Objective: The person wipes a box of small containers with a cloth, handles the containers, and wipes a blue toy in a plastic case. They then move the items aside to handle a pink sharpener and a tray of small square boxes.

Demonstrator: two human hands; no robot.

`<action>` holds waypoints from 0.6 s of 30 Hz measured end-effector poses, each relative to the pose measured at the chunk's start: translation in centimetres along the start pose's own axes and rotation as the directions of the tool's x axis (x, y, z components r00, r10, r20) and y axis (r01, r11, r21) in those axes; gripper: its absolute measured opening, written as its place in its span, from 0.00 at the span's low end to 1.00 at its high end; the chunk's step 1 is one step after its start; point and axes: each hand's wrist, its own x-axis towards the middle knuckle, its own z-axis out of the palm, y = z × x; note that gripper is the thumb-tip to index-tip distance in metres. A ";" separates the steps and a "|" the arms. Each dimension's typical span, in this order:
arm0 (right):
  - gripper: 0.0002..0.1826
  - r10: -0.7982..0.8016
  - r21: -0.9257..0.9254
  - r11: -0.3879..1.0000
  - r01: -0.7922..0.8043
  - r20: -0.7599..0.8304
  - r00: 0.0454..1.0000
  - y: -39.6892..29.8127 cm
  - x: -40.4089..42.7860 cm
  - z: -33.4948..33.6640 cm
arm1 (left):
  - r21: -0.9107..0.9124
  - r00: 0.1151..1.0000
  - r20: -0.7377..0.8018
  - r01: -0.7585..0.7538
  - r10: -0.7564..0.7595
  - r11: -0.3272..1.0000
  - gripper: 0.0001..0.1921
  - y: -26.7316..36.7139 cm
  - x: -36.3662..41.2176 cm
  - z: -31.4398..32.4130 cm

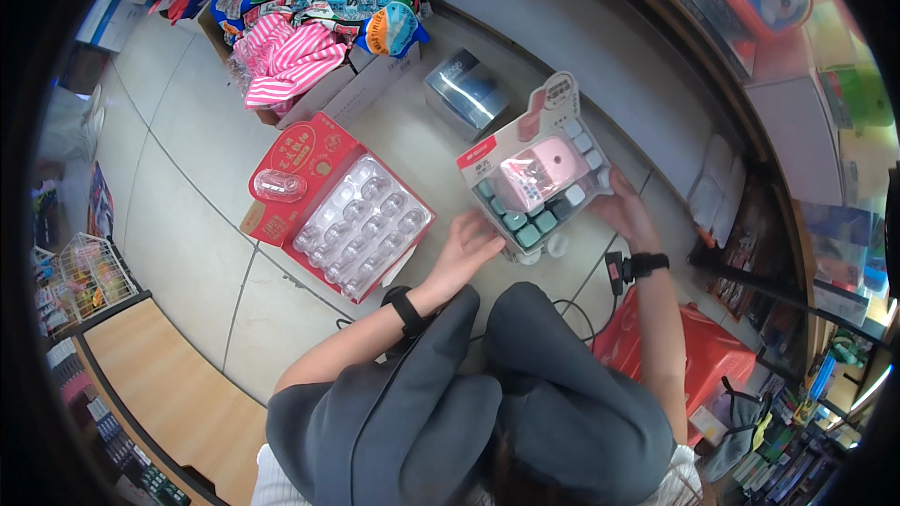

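Observation:
A cardboard display box [470, 161] of small pencil sharpeners stands tilted between my hands. Inside are green and white sharpeners [528, 234], with a larger pink sharpener [543, 170] in clear plastic on top. My left hand [470, 244] is against the box's lower left side, its fingertips partly hidden by it. My right hand [627, 209] holds the box's right side. Round translucent pieces [557, 246] show just below the box. To the left, a red display box [320, 137] lies on the floor with rows of clear plastic domes [365, 225].
A dark glossy box [465, 91] stands behind on the tiled floor. An open carton [373, 88] holds packaged goods and pink striped cloth [299, 60]. Shelves line the right; a red plastic container [703, 358] sits beside my right forearm. A cable [587, 327] runs near my knees.

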 end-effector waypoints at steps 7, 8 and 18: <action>0.26 -0.090 0.220 0.970 0.104 -0.072 0.993 -1.2 -0.7 -2.0 | 0.101 0.969 0.170 -0.199 0.180 0.975 0.32 3.1 1.3 0.9; 0.27 -0.093 0.258 0.959 0.120 -0.114 0.989 -1.7 -0.7 -1.8 | 0.100 0.962 0.174 -0.229 0.210 0.968 0.30 3.3 1.2 1.0; 0.30 -0.085 0.616 0.737 0.278 -0.323 0.943 -5.0 2.6 -1.4 | 0.252 0.978 0.188 -0.135 0.088 0.958 0.25 5.1 -2.8 0.7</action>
